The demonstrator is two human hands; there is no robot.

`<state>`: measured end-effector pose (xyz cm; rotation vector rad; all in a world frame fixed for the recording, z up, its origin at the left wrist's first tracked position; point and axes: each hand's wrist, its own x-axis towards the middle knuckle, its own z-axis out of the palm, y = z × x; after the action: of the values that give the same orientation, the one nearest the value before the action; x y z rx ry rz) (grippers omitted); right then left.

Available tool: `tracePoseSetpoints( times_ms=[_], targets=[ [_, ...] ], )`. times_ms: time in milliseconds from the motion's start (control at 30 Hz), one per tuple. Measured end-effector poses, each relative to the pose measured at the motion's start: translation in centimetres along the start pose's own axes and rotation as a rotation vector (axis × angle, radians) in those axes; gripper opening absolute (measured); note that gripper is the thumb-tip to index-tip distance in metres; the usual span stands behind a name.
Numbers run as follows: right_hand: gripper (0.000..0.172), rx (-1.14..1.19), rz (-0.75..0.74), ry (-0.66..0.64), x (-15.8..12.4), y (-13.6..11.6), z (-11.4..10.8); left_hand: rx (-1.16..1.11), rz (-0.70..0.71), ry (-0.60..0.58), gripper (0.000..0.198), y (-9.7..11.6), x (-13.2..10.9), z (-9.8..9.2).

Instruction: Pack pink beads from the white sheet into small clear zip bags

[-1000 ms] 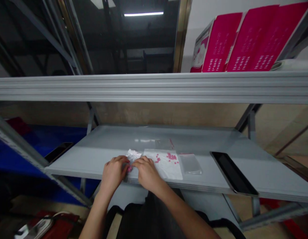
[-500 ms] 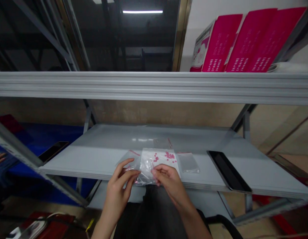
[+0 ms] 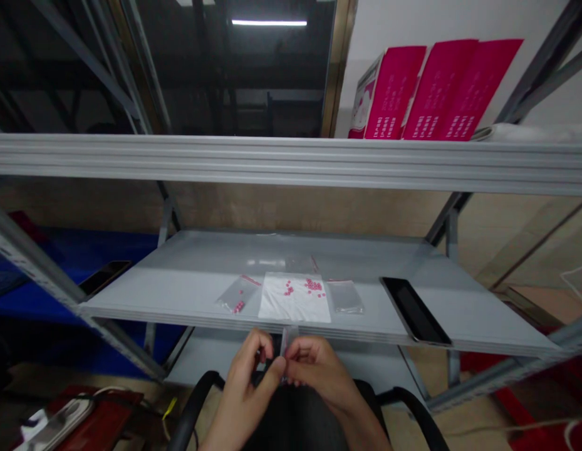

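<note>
A small clear plastic zip bag (image 3: 289,336) is held upright in front of my lap, just below the shelf's front edge. My right hand (image 3: 316,369) pinches it between thumb and curled fingers. From the other side my left hand (image 3: 253,376) presses its thumb to the bag, its other fingers bent; part of that grip is hidden. Beyond my hands lies a white sheet (image 3: 281,307) with scattered small pink round pieces (image 3: 314,285). Left of the sheet rests a clear zip bag (image 3: 228,297) holding several pink pieces. To the right is a stack of clear bags (image 3: 346,296).
A black tablet (image 3: 415,310) lies at the right of the grey shelf (image 3: 178,275). Another clear bag (image 3: 300,264) lies behind the sheet. Pink boxes (image 3: 441,94) stand on the upper shelf (image 3: 225,160). A dark phone (image 3: 105,275) is on the blue surface at left.
Both hands have drawn back and down from the white sheet to my lap with the bag. My left fingers, apart before, now close at the bag. The view has shifted slightly.
</note>
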<state>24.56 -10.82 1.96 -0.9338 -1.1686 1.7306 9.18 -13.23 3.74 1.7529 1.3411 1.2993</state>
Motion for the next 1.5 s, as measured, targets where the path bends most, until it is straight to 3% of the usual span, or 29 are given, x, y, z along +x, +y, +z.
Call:
tracePoseSetpoints(
  times_ms=[200, 300, 367, 433, 567, 767, 967, 1167, 1267, 1367, 1433, 1467, 1500],
  targets=[
    [0.03, -0.038, 0.04, -0.11, -1.1, -0.2, 0.4, -0.088, -0.101, -0.29, 0.035, 1.6, -0.6, 0.2],
    [0.031, -0.06, 0.036, -0.137, -1.6, -0.3, 0.0, -0.063, -0.071, -0.328, 0.033, 1.8, -0.7, -0.1],
    [0.025, -0.113, 0.025, -0.085, -1.9, -0.3, 0.1, 0.0, -0.044, -0.33, 0.031, 1.6, -0.8, -0.1],
    [0.017, -0.237, -0.05, 0.044, -2.1, -0.3, 0.5, 0.093, -0.005, -0.299, 0.028, 1.2, -1.0, 0.2],
    [0.02, -0.537, -0.262, 0.285, -2.5, -0.8, 1.7, 0.235, 0.071, -0.194, 0.024, 0.8, -1.2, 0.7],
    [0.018, -0.682, -0.267, 0.313, -2.5, -1.7, 2.5, 0.209, 0.047, -0.137, 0.026, 1.1, -1.4, 0.9],
    [0.015, -0.716, -0.235, 0.268, -2.7, -1.7, 2.8, -0.003, -0.12, -0.134, 0.027, 0.6, -1.4, 1.0],
    [0.018, -0.831, -0.332, 0.411, -2.7, -1.7, 2.0, -0.009, -0.167, -0.087, 0.027, 0.3, -1.6, 0.7],
    [0.015, -0.848, -0.338, 0.386, -2.8, -1.9, 1.9, 0.033, -0.125, -0.093, 0.03, 0.1, -1.8, 0.5],
    [0.016, -0.867, -0.331, 0.409, -3.0, -2.4, 1.9, 0.025, -0.002, 0.044, 0.031, -0.1, -1.9, 0.2],
    [0.015, -0.872, -0.314, 0.387, -3.1, -2.8, 1.9, 0.03, 0.146, 0.108, 0.013, -0.4, -2.0, 0.3],
    [0.014, -0.872, -0.304, 0.363, -3.1, -2.9, 1.9, 0.05, 0.213, 0.101, 0.015, -0.5, -2.0, 0.4],
    [0.013, -0.874, -0.293, 0.337, -3.1, -3.0, 1.9, 0.077, 0.265, 0.08, 0.04, -0.7, -2.1, 0.6]
  ],
)
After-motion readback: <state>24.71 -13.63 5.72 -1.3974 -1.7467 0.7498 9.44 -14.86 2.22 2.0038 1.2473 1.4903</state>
